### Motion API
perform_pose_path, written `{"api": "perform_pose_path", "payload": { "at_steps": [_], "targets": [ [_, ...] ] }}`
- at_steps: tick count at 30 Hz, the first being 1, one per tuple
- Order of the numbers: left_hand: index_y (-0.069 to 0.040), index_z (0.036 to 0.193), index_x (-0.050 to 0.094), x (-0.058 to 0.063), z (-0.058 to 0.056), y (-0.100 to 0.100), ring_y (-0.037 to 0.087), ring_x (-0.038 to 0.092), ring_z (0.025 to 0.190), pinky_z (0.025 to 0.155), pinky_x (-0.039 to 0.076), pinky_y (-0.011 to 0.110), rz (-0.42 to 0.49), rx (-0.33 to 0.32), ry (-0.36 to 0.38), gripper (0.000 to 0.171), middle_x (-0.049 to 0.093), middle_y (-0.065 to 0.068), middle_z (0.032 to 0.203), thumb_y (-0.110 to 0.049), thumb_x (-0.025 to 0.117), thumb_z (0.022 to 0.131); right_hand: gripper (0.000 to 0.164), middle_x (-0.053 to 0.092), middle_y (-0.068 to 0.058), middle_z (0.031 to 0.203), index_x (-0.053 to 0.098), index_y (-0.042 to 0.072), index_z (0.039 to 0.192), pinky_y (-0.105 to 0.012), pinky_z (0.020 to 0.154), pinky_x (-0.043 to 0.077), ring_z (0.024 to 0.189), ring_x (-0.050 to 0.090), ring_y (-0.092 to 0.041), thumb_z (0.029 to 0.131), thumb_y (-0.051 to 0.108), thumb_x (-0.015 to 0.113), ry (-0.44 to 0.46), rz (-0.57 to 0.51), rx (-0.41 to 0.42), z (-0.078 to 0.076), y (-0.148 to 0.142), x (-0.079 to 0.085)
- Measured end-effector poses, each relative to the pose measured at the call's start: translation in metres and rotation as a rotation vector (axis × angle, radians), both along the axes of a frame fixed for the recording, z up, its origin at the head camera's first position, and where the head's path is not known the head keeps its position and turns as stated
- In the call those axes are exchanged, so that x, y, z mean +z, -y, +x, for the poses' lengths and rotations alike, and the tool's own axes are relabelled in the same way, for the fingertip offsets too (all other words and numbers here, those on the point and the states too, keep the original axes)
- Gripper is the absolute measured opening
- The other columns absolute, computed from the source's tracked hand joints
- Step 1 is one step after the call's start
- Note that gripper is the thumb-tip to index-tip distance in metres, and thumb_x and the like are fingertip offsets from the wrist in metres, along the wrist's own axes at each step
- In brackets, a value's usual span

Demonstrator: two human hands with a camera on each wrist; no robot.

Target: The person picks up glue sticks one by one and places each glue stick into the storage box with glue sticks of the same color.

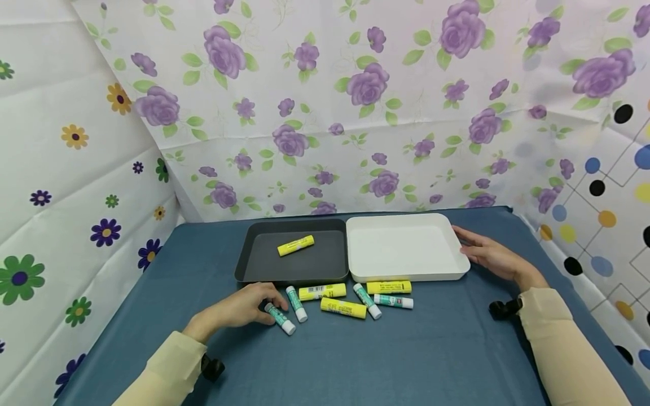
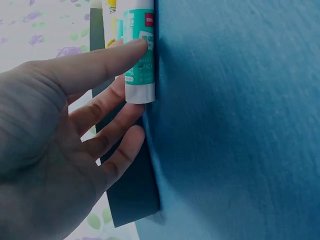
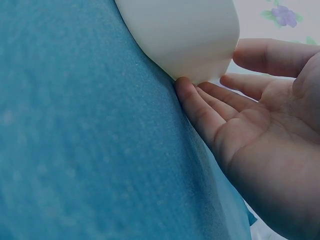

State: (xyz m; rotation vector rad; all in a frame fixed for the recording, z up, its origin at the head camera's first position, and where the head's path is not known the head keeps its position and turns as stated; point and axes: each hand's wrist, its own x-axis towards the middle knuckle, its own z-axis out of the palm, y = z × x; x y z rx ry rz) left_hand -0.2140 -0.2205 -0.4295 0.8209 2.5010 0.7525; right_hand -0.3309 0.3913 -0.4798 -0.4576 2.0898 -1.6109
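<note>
My left hand (image 1: 249, 306) pinches a green glue stick (image 1: 280, 319) with a white cap, in front of the dark tray. In the left wrist view the thumb lies across the glue stick (image 2: 140, 55), and the other fingers are partly behind it. At the far side, my right hand (image 1: 495, 256) touches the right end of the white tray (image 1: 406, 276). Its fingertips meet the white tray (image 3: 190, 40) at the corner in the right wrist view, fingers mostly straight. Beside the left hand lies another green glue stick (image 1: 297, 304).
The dark grey tray (image 1: 249, 265) adjoins the white one and bears a yellow glue stick (image 1: 295, 246). Before the trays lie yellow glue sticks (image 1: 343, 308) and green ones (image 1: 367, 301) on the blue cloth (image 1: 355, 361). A flowered curtain (image 1: 325, 101) hangs behind.
</note>
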Motion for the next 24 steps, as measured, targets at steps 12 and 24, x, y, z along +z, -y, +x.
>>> {"api": "perform_pose_path", "payload": {
  "at_steps": [12,24],
  "targets": [
    [-0.022,0.115,0.077,-0.005,-0.0004,0.0056,0.014,0.055,0.088,0.076,0.048,0.029,0.067,-0.019,0.029,0.021,0.064,-0.007,0.109,-0.017,0.078,0.095,0.077,-0.011,-0.013,0.174,-0.002,0.016,0.168,-0.009,0.096,0.04,0.157,-0.008,-0.043,0.112,0.022,0.05,0.005,0.006,-0.004,-0.0012,-0.0001,-0.0001],
    [-0.017,0.123,0.077,-0.0043,-0.0039,0.0061,0.014,0.059,0.082,0.068,0.049,0.027,0.226,0.02,0.106,0.025,0.07,0.0,0.117,-0.019,0.075,0.098,0.077,-0.011,-0.012,0.174,-0.002,0.016,0.169,-0.009,0.097,0.039,0.157,-0.008,-0.043,0.112,0.023,0.05,0.0,0.014,0.001,0.0004,0.0007,0.001]
  ]
}}
